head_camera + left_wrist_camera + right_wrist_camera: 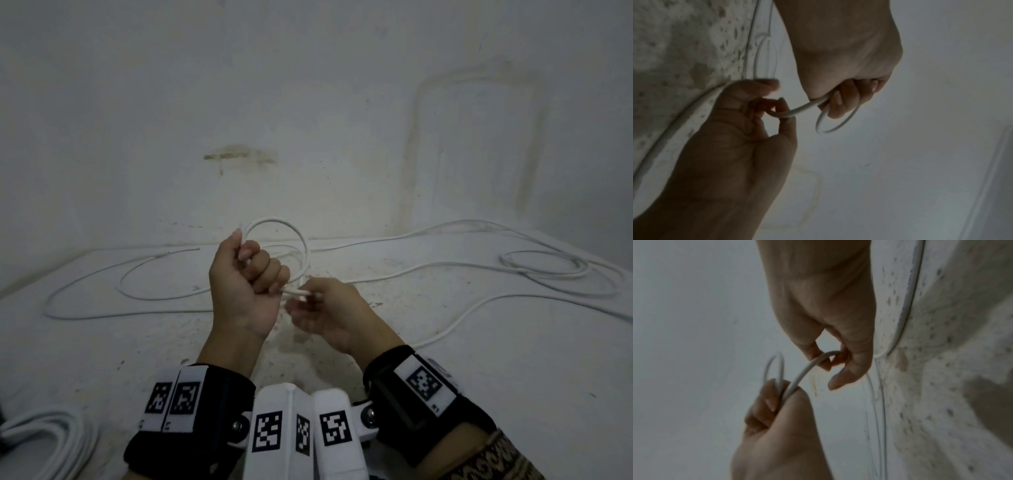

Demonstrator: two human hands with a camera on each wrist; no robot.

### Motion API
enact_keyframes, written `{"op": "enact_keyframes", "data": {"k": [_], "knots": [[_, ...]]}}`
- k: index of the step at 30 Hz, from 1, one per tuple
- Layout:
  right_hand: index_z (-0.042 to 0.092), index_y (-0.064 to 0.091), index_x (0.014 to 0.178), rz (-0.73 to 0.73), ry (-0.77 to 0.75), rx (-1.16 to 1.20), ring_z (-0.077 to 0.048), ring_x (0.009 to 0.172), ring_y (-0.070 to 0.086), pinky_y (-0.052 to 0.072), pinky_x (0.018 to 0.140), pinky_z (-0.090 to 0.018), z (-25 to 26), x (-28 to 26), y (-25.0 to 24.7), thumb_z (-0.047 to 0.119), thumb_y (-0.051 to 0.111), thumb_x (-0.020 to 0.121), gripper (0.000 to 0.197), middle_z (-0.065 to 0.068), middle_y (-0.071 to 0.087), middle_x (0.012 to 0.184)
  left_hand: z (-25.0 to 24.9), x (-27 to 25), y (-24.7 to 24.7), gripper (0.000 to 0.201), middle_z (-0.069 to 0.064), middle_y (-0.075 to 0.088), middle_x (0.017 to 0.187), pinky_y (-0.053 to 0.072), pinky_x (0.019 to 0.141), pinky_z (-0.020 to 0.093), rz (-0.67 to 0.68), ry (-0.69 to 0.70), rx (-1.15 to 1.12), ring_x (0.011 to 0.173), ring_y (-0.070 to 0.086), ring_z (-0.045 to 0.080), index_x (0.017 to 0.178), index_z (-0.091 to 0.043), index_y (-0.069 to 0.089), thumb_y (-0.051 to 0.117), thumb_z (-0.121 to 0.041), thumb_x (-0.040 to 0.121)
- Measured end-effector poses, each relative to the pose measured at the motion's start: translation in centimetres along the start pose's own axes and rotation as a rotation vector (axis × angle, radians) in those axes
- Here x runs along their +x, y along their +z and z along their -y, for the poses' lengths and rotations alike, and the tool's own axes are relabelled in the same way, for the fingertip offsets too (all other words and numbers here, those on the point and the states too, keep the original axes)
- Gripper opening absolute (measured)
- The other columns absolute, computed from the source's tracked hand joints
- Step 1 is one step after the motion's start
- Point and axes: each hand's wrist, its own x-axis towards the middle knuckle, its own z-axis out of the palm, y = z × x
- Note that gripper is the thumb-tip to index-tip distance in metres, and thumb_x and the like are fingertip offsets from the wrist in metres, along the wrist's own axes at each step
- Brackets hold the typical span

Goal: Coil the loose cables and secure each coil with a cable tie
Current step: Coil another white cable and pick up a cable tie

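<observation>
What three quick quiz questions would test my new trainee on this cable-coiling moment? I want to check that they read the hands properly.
1. True or false: the left hand grips a small loop of white cable.
2. Which hand feeds cable toward the loop: A left, B right?
3. Fill in: a finished white coil lies at the near ____ of the floor.

Key: 1 true. 2 B, the right hand pinches the cable. 3 left.

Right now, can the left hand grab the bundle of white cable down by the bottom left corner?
Probably not yet. The left hand is gripping the loop of white cable, so it is busy. The path to the coiled bundle looks free otherwise.
</observation>
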Motion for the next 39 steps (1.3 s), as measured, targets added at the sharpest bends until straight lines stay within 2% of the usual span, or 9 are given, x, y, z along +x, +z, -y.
{"op": "enact_keyframes", "data": {"k": [8, 14, 17, 20, 25, 29, 31, 33, 39], "knots": [[-0.004, 0.056, 0.077, -0.108, -0.284, 0.235, -0.025, 0.069, 0.063, 0.051, 0.059, -0.032, 1.3, 0.1, -1.4, -0.009, 0.049, 0.084, 0.011, -0.02, 0.06, 0.076, 0.9, 0.3, 0.0, 0.055, -0.008, 0.018, 0.033, 0.013, 0.034, 0.015, -0.056, -0.2, 0.143, 0.025, 0.015, 0.006, 0.042, -0.02, 0.036, 0.035, -0.025, 0.096], [-0.004, 0.047, 0.103, 0.027, -0.254, 0.349, -0.035, 0.08, 0.065, 0.058, 0.072, -0.038, 1.7, -0.2, -2.0, -0.011, 0.037, 0.089, 0.019, -0.029, 0.057, 0.104, 0.6, 0.6, -0.5, 0.054, -0.009, 0.018, 0.03, 0.01, 0.03, 0.013, -0.034, -0.409, 0.266, 0.024, 0.009, 0.006, 0.04, -0.02, 0.035, 0.035, -0.024, 0.094], [-0.001, 0.048, 0.098, 0.091, -0.17, 0.344, -0.033, 0.073, 0.066, 0.06, 0.065, -0.037, 1.9, -0.4, -2.2, -0.005, 0.034, 0.088, 0.017, -0.028, 0.061, 0.09, 0.6, 0.5, -0.6, 0.052, -0.009, 0.018, 0.03, 0.011, 0.028, 0.012, -0.028, -0.48, 0.338, 0.021, 0.014, 0.005, 0.042, -0.02, 0.034, 0.036, -0.023, 0.094], [-0.003, 0.06, 0.063, 0.098, -0.148, 0.164, -0.025, 0.06, 0.061, 0.057, 0.057, -0.029, 2.0, -0.6, -2.6, -0.001, 0.033, 0.085, 0.034, -0.021, 0.06, 0.071, 0.7, 0.4, -0.6, 0.05, -0.009, 0.018, 0.03, 0.012, 0.028, 0.009, -0.005, -0.55, 0.416, 0.02, 0.015, 0.004, 0.044, -0.02, 0.032, 0.036, -0.023, 0.094], [0.003, 0.044, 0.095, 0.091, -0.134, -0.09, -0.02, 0.055, 0.045, 0.044, 0.051, -0.026, 2.0, -0.6, -3.2, 0.002, 0.041, 0.072, 0.023, -0.017, 0.052, 0.074, 1.0, 0.1, -0.7, 0.048, -0.009, 0.018, 0.032, 0.012, 0.031, 0.007, 0.032, -0.661, 0.605, 0.022, 0.014, 0.005, 0.044, -0.021, 0.031, 0.038, -0.022, 0.092], [-0.003, 0.057, 0.077, 0.074, -0.167, -0.454, -0.016, 0.043, 0.037, 0.033, 0.046, -0.023, 1.7, -0.8, -3.0, 0.01, 0.052, 0.06, 0.022, -0.011, 0.056, 0.061, 1.6, -0.3, -0.7, 0.045, -0.008, 0.017, 0.035, 0.012, 0.033, 0.006, 0.046, -0.716, 0.752, 0.024, 0.012, 0.005, 0.047, -0.021, 0.029, 0.041, -0.021, 0.091], [0.002, 0.053, 0.062, 0.082, -0.195, -0.598, -0.016, 0.042, 0.033, 0.03, 0.047, -0.023, 1.7, -0.9, -2.8, 0.005, 0.056, 0.071, 0.01, -0.01, 0.05, 0.054, 1.6, -0.3, -0.6, 0.046, -0.008, 0.017, 0.035, 0.012, 0.034, 0.006, 0.042, -0.733, 0.792, 0.024, 0.012, 0.005, 0.047, -0.021, 0.03, 0.04, -0.021, 0.091], [0.009, 0.045, 0.053, 0.091, -0.224, -0.714, -0.015, 0.041, 0.033, 0.029, 0.045, -0.023, 1.4, -0.7, -2.9, 0.001, 0.054, 0.08, 0.03, -0.007, 0.044, 0.049, 1.5, -0.3, -0.6, 0.046, -0.008, 0.017, 0.035, 0.011, 0.035, 0.006, 0.029, -0.746, 0.809, 0.024, 0.011, 0.005, 0.046, -0.02, 0.03, 0.039, -0.021, 0.092], [0.01, 0.051, 0.066, 0.125, -0.263, -0.943, -0.011, 0.043, 0.043, 0.036, 0.041, -0.02, 0.7, -0.6, -2.7, 0.016, 0.06, 0.084, 0.021, -0.003, 0.047, 0.054, 1.4, -0.3, -0.8, 0.043, -0.006, 0.019, 0.036, 0.013, 0.033, 0.005, 0.006, -0.79, 0.875, 0.025, 0.012, 0.005, 0.05, -0.018, 0.029, 0.037, -0.021, 0.092]]}}
